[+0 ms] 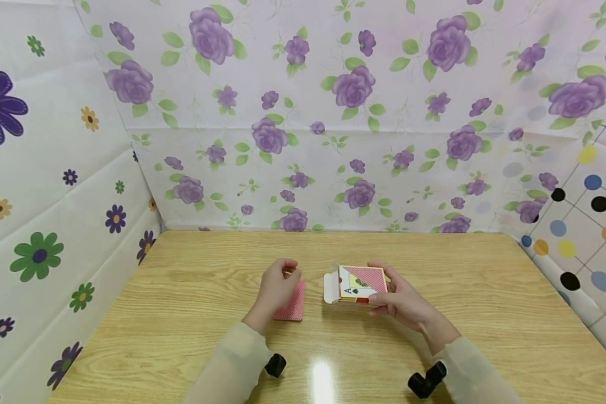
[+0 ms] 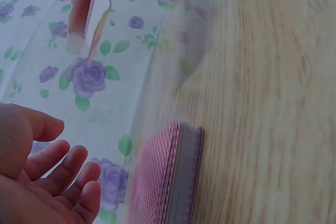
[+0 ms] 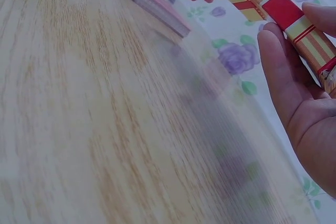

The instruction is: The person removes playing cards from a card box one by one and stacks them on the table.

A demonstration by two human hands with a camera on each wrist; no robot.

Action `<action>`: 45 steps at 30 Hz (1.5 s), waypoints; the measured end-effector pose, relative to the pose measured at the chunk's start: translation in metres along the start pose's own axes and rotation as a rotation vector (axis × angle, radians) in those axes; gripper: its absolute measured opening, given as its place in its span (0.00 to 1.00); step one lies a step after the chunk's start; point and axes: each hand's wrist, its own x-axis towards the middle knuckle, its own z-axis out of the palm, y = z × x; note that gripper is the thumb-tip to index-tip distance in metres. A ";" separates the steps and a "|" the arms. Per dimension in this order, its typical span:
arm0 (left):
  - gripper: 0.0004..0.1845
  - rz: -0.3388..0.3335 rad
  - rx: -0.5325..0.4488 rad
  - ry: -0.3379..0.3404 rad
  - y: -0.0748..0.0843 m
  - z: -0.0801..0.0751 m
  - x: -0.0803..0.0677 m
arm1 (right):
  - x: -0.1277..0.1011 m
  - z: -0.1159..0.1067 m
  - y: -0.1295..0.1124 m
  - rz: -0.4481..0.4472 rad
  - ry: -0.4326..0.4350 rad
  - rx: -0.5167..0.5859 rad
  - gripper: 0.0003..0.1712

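Note:
In the head view my right hand (image 1: 406, 306) grips a red and yellow playing-card box (image 1: 372, 276), thumb on the near side and fingers on the far side. An ace of spades is pictured on the box's top face. Its open end faces left, with a white flap (image 1: 331, 288) sticking out. Left of the box, a squared deck of red-backed cards (image 1: 294, 307) lies on the table. Over that deck hovers my left hand (image 1: 276, 287), partly covering it. The left wrist view shows this hand's fingers (image 2: 63, 163) loosely bent beside the deck, holding nothing.
A wood-grain table (image 1: 182, 314) carries the deck. Behind it rises a sheet with purple roses (image 1: 353, 87). A flowered sheet (image 1: 70, 224) stands along the left, and a dotted one (image 1: 581, 224) along the right. Black wrist mounts (image 1: 275, 365) show at both cuffs.

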 end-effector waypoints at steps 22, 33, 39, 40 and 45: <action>0.11 0.048 -0.121 -0.067 0.010 0.024 -0.013 | 0.002 0.002 0.002 0.005 -0.002 -0.002 0.50; 0.10 0.041 -0.158 -0.071 0.008 0.029 -0.018 | 0.003 0.002 0.002 -0.001 -0.014 -0.017 0.48; 0.10 0.068 -0.166 -0.057 0.011 0.030 -0.019 | 0.003 0.002 0.003 0.004 -0.016 -0.032 0.51; 0.10 0.071 -0.165 -0.050 0.012 0.030 -0.019 | 0.003 0.002 0.003 0.005 -0.013 -0.035 0.50; 0.08 0.088 -0.165 -0.019 0.015 0.033 -0.019 | 0.004 0.002 0.003 0.005 -0.004 -0.041 0.52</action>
